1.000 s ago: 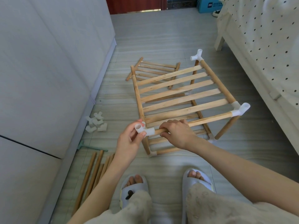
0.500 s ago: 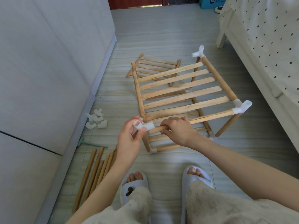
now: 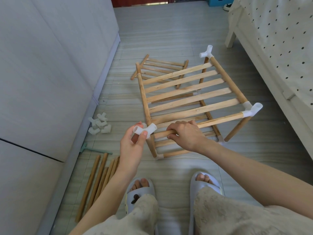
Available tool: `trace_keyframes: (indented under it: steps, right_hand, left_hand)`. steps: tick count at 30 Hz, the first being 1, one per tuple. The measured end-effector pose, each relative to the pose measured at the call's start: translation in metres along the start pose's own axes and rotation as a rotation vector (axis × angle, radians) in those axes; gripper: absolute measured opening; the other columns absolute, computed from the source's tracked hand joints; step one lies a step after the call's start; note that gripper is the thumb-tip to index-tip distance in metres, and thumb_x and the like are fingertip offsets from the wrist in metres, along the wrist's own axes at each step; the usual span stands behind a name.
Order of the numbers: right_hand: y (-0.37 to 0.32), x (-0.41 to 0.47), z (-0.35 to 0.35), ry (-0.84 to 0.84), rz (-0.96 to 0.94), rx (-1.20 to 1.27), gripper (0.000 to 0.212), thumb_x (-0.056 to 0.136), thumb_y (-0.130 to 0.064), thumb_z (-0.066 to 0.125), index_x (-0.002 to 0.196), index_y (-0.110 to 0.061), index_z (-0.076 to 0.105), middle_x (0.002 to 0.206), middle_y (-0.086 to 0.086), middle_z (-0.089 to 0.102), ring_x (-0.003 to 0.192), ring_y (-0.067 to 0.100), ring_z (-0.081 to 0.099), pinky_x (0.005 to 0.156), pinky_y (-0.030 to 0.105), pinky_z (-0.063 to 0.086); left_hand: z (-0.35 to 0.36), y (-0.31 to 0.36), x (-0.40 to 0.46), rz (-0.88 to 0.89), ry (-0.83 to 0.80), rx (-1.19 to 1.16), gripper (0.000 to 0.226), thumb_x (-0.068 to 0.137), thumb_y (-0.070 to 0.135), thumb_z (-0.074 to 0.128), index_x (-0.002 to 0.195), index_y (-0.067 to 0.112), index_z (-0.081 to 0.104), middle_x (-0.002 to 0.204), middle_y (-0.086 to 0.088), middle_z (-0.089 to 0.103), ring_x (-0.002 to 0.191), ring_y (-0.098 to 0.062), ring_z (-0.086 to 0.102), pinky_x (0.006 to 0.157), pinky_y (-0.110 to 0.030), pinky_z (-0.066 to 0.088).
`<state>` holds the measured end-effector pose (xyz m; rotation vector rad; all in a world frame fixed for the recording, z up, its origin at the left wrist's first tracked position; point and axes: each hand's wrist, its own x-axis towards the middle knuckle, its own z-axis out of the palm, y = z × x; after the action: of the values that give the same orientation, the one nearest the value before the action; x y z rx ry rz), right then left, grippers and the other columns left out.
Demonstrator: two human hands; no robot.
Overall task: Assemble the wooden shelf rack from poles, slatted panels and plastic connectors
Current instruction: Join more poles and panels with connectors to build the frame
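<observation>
Head view: left hand (image 3: 133,146) pinches a connector (image 3: 145,130) at the corner while right hand (image 3: 186,134) grips the pole (image 3: 218,122), steadying it for fitting.

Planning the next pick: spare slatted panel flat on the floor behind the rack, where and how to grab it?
Grip the spare slatted panel by its left end rail, near the tip that sticks out past the slats. Come from the left, wall side: the half-built rack overlaps its near right part, and the panel lies flat, so slats offer little underside access.
</observation>
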<state>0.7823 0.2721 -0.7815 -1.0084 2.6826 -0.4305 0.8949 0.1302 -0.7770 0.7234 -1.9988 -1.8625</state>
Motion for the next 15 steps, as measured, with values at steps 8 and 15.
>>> trace_keyframes:
  steps: [8, 15]
  right_hand:
    - [-0.0001, -0.0001, 0.0001, -0.004, -0.004, -0.007, 0.022, 0.096, -0.034, 0.046, 0.111, -0.025, 0.058, 0.11, -0.002, 0.063, 0.105, 0.017, 0.053, 0.09, 0.033, 0.025]
    - [0.0, 0.0006, 0.0015, 0.0, -0.001, -0.022, 0.022, 0.096, -0.034, 0.046, 0.111, -0.025, 0.058, 0.107, -0.002, 0.063, 0.104, 0.018, 0.053, 0.086, 0.032, 0.024]
  left_hand:
    - [-0.0006, -0.0075, 0.0032, -0.115, 0.071, -0.2, 0.027, 0.093, 0.009, 0.054, 0.12, 0.007, 0.058, 0.105, 0.005, 0.065, 0.105, -0.015, 0.062, 0.086, -0.023, 0.051]
    - [0.0009, -0.0067, 0.0036, 0.029, 0.0, 0.029, 0.025, 0.09, 0.005, 0.058, 0.115, 0.011, 0.06, 0.106, 0.006, 0.064, 0.1, -0.003, 0.06, 0.08, -0.01, 0.046]
